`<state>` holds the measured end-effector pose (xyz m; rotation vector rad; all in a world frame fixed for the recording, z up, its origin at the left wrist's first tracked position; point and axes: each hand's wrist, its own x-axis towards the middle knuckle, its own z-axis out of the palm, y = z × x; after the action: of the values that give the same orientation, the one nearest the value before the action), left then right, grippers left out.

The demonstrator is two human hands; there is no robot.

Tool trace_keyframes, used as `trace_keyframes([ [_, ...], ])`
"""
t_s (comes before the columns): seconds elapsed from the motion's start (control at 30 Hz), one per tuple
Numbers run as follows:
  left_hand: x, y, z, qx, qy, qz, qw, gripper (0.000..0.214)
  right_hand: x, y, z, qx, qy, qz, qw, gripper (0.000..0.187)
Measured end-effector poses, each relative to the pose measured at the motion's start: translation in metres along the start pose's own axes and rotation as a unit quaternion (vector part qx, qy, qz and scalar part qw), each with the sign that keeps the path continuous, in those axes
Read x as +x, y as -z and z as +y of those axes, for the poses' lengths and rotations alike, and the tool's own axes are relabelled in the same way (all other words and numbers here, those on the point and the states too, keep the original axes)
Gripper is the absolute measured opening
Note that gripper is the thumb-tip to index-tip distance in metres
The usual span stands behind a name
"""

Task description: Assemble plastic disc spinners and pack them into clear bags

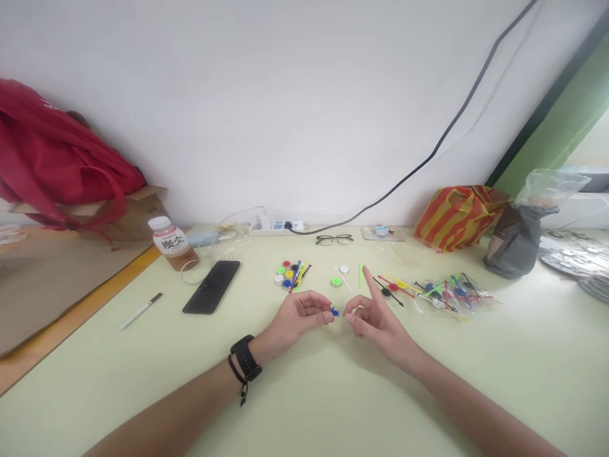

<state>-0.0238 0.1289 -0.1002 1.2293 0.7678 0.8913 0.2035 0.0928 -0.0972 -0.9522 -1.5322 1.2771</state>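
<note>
My left hand (301, 314), with a black watch on its wrist, pinches a small blue plastic piece (335, 311) at its fingertips above the pale green table (304, 406). Close to the right of that piece is my right hand (373, 312), its index finger stretched upward and the other fingers curled, with nothing visible in them. Beyond the hands lie a green round piece (336, 282), a white round piece (344, 270) and a green stick (360, 274). A small pile of coloured caps and sticks (290, 275) sits at the left of them.
A plastic bag of coloured sticks and caps (445, 292) lies at the right. A black phone (212, 286), a drink bottle (172, 243), a white pen (141, 310), glasses (334, 239), a power strip (278, 225), a striped bag (457, 216) and a red backpack (57, 165) ring the table.
</note>
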Motion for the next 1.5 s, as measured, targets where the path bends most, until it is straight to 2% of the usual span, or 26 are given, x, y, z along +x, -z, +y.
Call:
trace_keyframes([
  [0.03, 0.000, 0.000, 0.000, -0.001, 0.001, 0.007, 1.000, 0.031, 0.000, 0.000, -0.001, 0.026, -0.014, 0.002, 1.000, 0.070],
  [0.1, 0.001, 0.000, 0.000, -0.002, 0.000, 0.021, 1.000, 0.032, 0.001, 0.001, -0.002, 0.038, -0.044, -0.019, 0.998, 0.034],
  [0.13, 0.001, 0.000, 0.001, -0.002, -0.002, 0.028, 1.000, 0.032, 0.001, 0.003, -0.001, 0.032, -0.055, -0.034, 0.997, 0.031],
  [0.2, 0.002, -0.001, 0.002, -0.001, -0.005, 0.038, 0.999, 0.033, 0.003, 0.008, 0.001, 0.030, -0.055, -0.058, 0.996, 0.060],
  [0.27, 0.002, -0.001, 0.002, -0.003, -0.006, 0.041, 0.999, 0.033, 0.004, 0.012, 0.002, 0.047, -0.036, -0.059, 0.997, 0.066],
  [0.33, 0.002, -0.002, 0.001, -0.005, -0.005, 0.035, 0.999, 0.033, 0.004, 0.013, 0.000, 0.049, -0.015, -0.040, 0.998, 0.054],
  [0.4, 0.002, -0.002, 0.001, -0.001, -0.006, 0.023, 1.000, 0.033, 0.003, 0.009, -0.004, 0.012, 0.006, -0.025, 1.000, 0.032],
  [0.47, 0.001, -0.002, 0.001, 0.008, -0.007, 0.008, 1.000, 0.032, 0.001, 0.004, -0.006, -0.041, 0.025, -0.027, 0.998, 0.023],
  [0.63, -0.001, -0.002, 0.001, 0.022, -0.005, -0.015, 1.000, 0.030, 0.000, -0.003, -0.002, -0.112, 0.034, -0.057, 0.991, 0.026],
  [0.73, -0.001, -0.001, 0.000, 0.018, -0.009, -0.007, 1.000, 0.030, 0.000, 0.000, 0.002, -0.120, 0.048, -0.045, 0.991, 0.034],
  [0.83, 0.000, 0.000, -0.001, 0.004, -0.006, 0.007, 1.000, 0.032, -0.001, 0.004, 0.005, -0.141, 0.090, -0.011, 0.986, 0.051],
  [0.93, 0.001, 0.000, 0.001, -0.011, 0.013, 0.025, 1.000, 0.035, -0.003, 0.007, 0.008, -0.210, 0.147, 0.026, 0.966, 0.064],
  [1.07, 0.001, 0.000, 0.003, -0.017, 0.036, 0.024, 0.999, 0.037, -0.006, 0.008, 0.014, -0.304, 0.215, 0.013, 0.928, 0.083],
  [1.17, 0.000, -0.001, 0.003, -0.015, 0.042, 0.010, 0.999, 0.037, -0.007, 0.007, 0.014, -0.311, 0.225, 0.008, 0.923, 0.094],
  [1.2, 0.000, -0.001, 0.003, -0.014, 0.042, 0.005, 0.999, 0.037, -0.007, 0.007, 0.013, -0.312, 0.221, 0.004, 0.924, 0.090],
  [1.23, 0.000, -0.001, 0.003, -0.013, 0.042, 0.002, 0.999, 0.036, -0.007, 0.008, 0.011, -0.317, 0.213, -0.006, 0.924, 0.077],
  [1.3, -0.001, -0.001, 0.003, -0.011, 0.039, -0.001, 0.999, 0.034, -0.005, 0.011, 0.006, -0.333, 0.192, -0.033, 0.923, 0.031],
  [1.33, 0.000, -0.001, 0.003, -0.009, 0.038, 0.000, 0.999, 0.034, -0.005, 0.013, 0.004, -0.335, 0.179, -0.044, 0.924, 0.027],
  [1.4, 0.000, -0.002, 0.003, -0.006, 0.039, 0.002, 0.999, 0.034, -0.003, 0.015, 0.002, -0.324, 0.157, -0.047, 0.932, 0.048],
  [1.43, 0.000, -0.002, 0.003, -0.006, 0.039, 0.002, 0.999, 0.034, -0.003, 0.015, 0.001, -0.312, 0.151, -0.036, 0.937, 0.050],
  [1.5, 0.000, -0.002, 0.004, -0.007, 0.037, -0.002, 0.999, 0.036, -0.002, 0.012, 0.001, -0.287, 0.143, -0.021, 0.947, 0.042],
])
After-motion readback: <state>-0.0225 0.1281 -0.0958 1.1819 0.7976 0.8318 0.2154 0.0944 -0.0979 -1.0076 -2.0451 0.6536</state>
